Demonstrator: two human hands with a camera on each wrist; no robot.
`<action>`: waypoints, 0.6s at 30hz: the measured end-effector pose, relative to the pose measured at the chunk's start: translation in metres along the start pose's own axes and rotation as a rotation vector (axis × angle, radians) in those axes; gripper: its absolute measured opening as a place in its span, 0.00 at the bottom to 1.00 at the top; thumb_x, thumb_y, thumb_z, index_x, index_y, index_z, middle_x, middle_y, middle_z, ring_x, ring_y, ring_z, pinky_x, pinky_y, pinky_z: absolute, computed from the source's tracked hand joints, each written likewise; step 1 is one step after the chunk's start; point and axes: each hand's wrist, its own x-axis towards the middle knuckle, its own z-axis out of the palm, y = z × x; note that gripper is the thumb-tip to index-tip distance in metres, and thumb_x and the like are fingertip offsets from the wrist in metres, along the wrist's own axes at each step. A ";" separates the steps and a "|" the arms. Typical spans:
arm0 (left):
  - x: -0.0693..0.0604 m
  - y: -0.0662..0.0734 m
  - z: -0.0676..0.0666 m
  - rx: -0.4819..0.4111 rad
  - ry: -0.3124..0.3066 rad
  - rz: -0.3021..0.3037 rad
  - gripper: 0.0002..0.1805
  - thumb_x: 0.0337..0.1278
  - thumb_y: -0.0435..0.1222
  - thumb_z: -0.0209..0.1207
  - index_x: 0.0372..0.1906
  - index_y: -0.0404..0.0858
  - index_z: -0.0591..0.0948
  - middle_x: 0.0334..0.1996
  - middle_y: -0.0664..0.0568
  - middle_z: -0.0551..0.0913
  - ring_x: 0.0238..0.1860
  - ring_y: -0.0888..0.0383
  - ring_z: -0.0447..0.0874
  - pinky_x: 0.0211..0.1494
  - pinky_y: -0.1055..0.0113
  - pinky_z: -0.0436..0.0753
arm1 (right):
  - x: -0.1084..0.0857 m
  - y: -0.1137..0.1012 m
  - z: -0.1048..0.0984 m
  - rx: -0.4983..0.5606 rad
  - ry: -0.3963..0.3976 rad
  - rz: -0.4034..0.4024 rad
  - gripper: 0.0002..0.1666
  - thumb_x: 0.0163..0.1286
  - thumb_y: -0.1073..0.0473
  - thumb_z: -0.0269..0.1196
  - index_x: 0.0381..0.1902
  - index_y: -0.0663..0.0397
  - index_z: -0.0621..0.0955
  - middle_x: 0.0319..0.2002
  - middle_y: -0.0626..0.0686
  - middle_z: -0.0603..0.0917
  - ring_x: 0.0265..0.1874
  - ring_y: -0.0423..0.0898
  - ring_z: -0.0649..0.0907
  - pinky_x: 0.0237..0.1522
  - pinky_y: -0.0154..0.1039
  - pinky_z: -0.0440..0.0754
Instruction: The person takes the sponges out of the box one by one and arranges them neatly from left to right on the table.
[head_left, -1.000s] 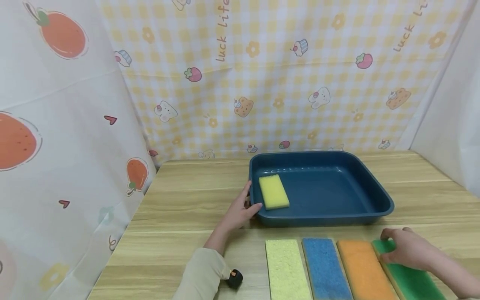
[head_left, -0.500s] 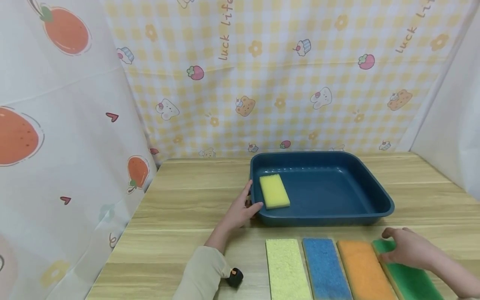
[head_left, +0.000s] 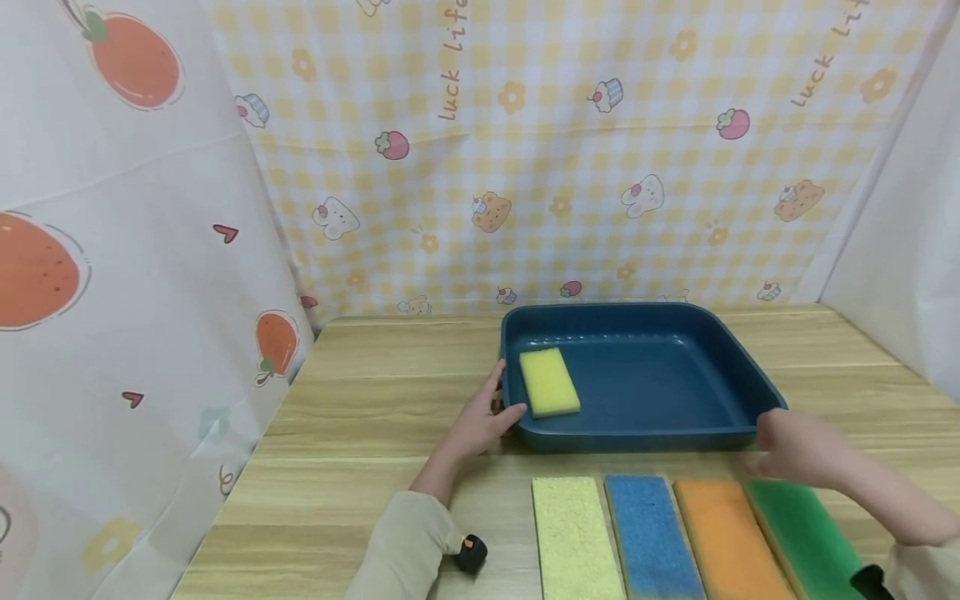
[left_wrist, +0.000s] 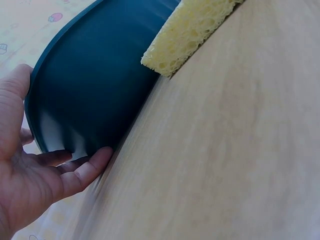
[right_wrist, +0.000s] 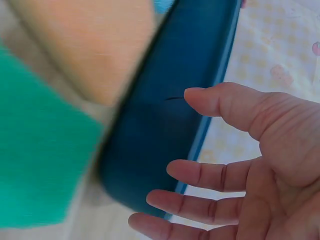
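A dark blue baking pan [head_left: 660,383] stands on the table, with a small yellow sponge [head_left: 550,382] lying in its left part. My left hand [head_left: 476,423] holds the pan's front left corner, thumb at the rim and fingers against the outer wall. At the front right corner is my right hand [head_left: 806,450]; its fingers are spread and slightly bent in the right wrist view, with nothing between them. Whether it touches the pan I cannot tell. Just in front of it lies a green sponge [head_left: 810,533], beside an orange sponge [head_left: 731,537].
A blue sponge [head_left: 652,533] and a pale yellow sponge [head_left: 576,537] continue the row in front of the pan. Patterned cloth [head_left: 555,167] hangs behind the wooden table [head_left: 397,383], with white cloth at both sides.
My right hand has left the green sponge and moved forward to the pan's front right corner. The green sponge stays in its place. My left hand keeps its hold on the pan.
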 end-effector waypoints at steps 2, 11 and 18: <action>0.000 0.001 0.000 0.001 -0.001 -0.002 0.40 0.60 0.38 0.53 0.71 0.40 0.44 0.65 0.35 0.57 0.59 0.42 0.65 0.47 0.56 0.78 | 0.005 -0.008 -0.007 0.000 0.006 -0.018 0.27 0.46 0.55 0.69 0.11 0.49 0.60 0.11 0.42 0.53 0.12 0.38 0.53 0.16 0.32 0.51; 0.000 0.002 0.001 -0.026 -0.004 -0.010 0.40 0.60 0.36 0.53 0.71 0.40 0.43 0.65 0.35 0.56 0.59 0.42 0.66 0.45 0.55 0.79 | 0.039 -0.043 -0.032 -0.035 -0.040 -0.044 0.29 0.49 0.53 0.68 0.07 0.46 0.58 0.08 0.41 0.51 0.10 0.37 0.52 0.15 0.32 0.54; 0.011 -0.021 0.003 -0.053 0.006 0.002 0.41 0.59 0.39 0.54 0.71 0.45 0.44 0.66 0.37 0.56 0.58 0.42 0.67 0.42 0.55 0.80 | 0.080 -0.071 -0.042 0.021 -0.141 -0.037 0.29 0.54 0.53 0.64 0.06 0.45 0.57 0.08 0.42 0.51 0.09 0.38 0.51 0.15 0.32 0.56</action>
